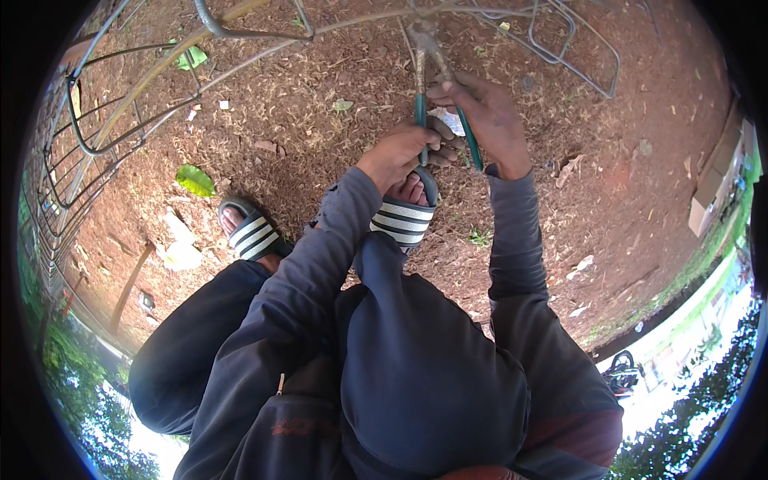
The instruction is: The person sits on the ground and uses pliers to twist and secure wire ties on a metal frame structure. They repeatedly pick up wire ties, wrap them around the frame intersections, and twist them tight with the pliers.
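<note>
A pair of long-handled pincers [421,80] with green grips stands with its head at a thin metal rod [364,20] at the top of the head view. My left hand [400,152] is closed around the left grip. The fingers of my right hand [498,120] are bent round the right grip, which sticks out below them. The two handles are spread apart. The rod belongs to a bent wire frame [96,144] that curves down the left side. I cannot make out exactly what lies between the jaws.
My sandalled feet [404,218] rest on brown soil covered with dry scraps. A green leaf [194,180] lies at the left. Bent wire loops [552,36] reach over the ground at the upper right. Cardboard [714,184] lies near the right edge, and a motorcycle [622,374] stands farther off.
</note>
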Demonstrator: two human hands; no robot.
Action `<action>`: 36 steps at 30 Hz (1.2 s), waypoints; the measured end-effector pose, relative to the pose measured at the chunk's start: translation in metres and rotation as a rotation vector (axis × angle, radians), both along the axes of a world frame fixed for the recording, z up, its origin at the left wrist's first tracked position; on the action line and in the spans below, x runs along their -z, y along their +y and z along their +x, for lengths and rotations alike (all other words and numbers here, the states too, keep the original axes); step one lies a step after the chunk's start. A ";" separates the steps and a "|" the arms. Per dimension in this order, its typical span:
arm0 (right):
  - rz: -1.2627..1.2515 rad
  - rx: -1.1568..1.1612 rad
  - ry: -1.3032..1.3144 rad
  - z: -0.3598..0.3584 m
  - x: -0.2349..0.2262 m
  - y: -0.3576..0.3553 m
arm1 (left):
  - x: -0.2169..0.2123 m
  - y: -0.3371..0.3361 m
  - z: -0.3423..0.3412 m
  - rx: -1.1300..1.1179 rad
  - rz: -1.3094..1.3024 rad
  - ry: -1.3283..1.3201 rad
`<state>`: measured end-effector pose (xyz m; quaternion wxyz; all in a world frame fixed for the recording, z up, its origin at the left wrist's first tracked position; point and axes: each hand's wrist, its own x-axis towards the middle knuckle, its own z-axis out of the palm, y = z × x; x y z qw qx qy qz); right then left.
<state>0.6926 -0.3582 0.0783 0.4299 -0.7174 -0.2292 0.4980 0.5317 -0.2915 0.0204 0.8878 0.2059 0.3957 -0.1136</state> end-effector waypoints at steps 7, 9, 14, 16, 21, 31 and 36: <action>-0.011 0.057 0.037 0.001 -0.001 0.004 | 0.002 0.000 0.006 0.024 0.049 0.038; -0.013 0.057 0.027 0.001 -0.001 0.004 | 0.004 0.000 0.004 0.011 0.033 0.018; 0.007 0.034 -0.009 -0.001 0.004 0.003 | 0.002 -0.001 0.006 -0.014 0.033 0.031; 0.027 0.037 -0.005 -0.002 0.006 0.003 | 0.004 -0.001 0.007 -0.006 0.032 0.014; -0.013 0.011 -0.068 -0.001 0.003 0.003 | 0.003 0.005 0.009 0.011 -0.001 -0.032; -0.048 0.073 -0.080 -0.004 0.000 0.005 | -0.001 0.000 0.012 -0.153 -0.121 -0.180; -0.046 0.140 0.111 -0.004 -0.005 0.007 | 0.000 -0.001 0.006 -0.271 -0.354 -0.375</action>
